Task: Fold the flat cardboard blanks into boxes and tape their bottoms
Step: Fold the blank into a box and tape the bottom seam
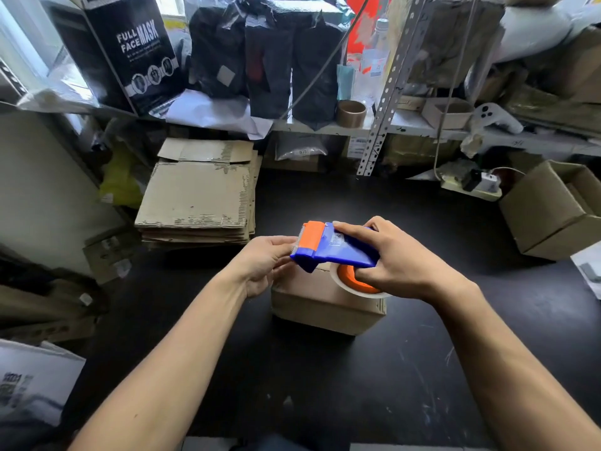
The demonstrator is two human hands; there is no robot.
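Note:
A small folded cardboard box (320, 304) stands on the black table (325, 385) in the middle of the view. Above it my right hand (395, 258) grips a blue and orange tape dispenser (328, 247) with a roll of clear tape (356, 286) on it. My left hand (265, 262) is at the dispenser's toothed orange front end, its fingertips pinching there at the tape end. The box top is partly hidden by both hands and the dispenser. A stack of flat cardboard blanks (198, 193) lies at the back left of the table.
An open cardboard box (553, 209) sits at the right edge of the table. A shelf (325, 126) behind holds black bags, a "Full Face Mask" carton (136, 50) and a brown tape roll (351, 112). A perforated metal upright (383, 102) stands in the back middle.

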